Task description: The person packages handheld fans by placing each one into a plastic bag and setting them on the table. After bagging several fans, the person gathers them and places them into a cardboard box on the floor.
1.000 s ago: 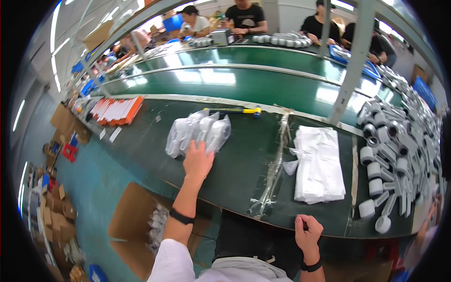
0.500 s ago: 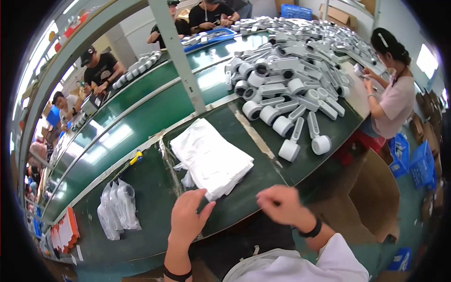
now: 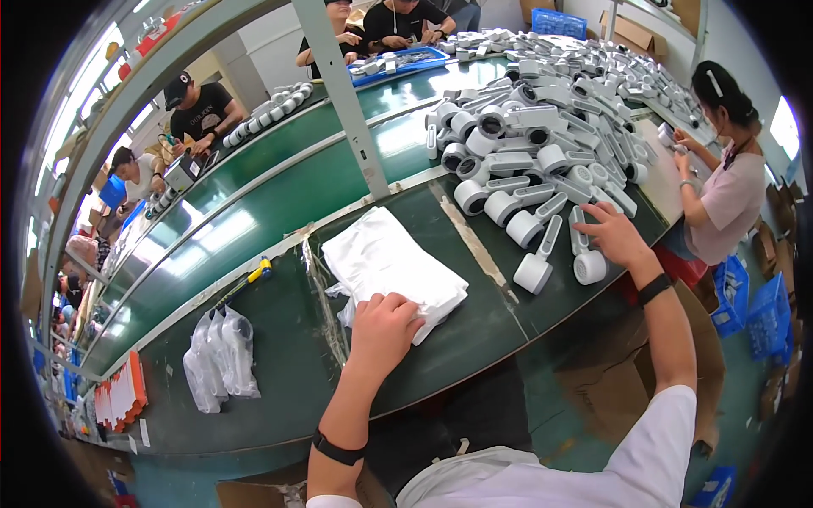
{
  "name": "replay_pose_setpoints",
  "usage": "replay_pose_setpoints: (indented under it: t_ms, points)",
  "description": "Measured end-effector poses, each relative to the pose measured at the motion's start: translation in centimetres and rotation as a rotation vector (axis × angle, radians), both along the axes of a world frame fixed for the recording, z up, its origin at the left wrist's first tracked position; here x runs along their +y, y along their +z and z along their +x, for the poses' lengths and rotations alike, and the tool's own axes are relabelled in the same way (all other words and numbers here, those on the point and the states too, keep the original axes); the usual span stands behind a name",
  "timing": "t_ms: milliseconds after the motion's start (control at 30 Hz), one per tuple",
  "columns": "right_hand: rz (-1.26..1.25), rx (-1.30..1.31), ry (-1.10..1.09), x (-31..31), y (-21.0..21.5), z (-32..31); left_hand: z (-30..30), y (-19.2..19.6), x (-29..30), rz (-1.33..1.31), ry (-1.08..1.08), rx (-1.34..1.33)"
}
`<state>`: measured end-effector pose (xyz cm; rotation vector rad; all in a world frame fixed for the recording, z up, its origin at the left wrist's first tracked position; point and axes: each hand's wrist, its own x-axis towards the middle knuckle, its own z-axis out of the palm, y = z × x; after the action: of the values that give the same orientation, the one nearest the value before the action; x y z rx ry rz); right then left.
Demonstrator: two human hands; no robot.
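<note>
A stack of flat white plastic bags [image 3: 394, 262] lies on the green bench in front of me. My left hand [image 3: 385, 328] is at the stack's near corner, its fingers curled and closed on the edge of a bag. Farther right, my right hand [image 3: 616, 235] reaches over a white handheld device with a round head and slim handle [image 3: 588, 262]. Its fingers are spread beside the handle, not closed round it. Another such device [image 3: 535, 267] lies just left of it, head toward me. Behind them rises a big heap of the same devices [image 3: 533, 127].
Several bagged devices [image 3: 222, 356] lie at left, near a yellow-and-black tool [image 3: 258, 271] and orange-and-white boxes [image 3: 121, 394]. A metal post [image 3: 343, 102] stands at the bench's far edge. A co-worker [image 3: 720, 178] sits at right; an open carton [image 3: 618, 389] is below the bench edge.
My right hand has moved right and forward from the bench's front edge to the nearest devices, its fingers opening. My left hand has moved onto the bag stack's corner and curled. The view has shifted slightly.
</note>
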<state>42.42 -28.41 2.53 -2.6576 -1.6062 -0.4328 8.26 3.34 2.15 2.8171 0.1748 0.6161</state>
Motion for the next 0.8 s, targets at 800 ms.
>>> replay_pose_setpoints:
  t_ms: [800]
  points:
    - [0.837,1.513,-0.002,1.8,0.9,-16.2,0.0,-0.7,1.8,-0.137,0.082,-0.018]
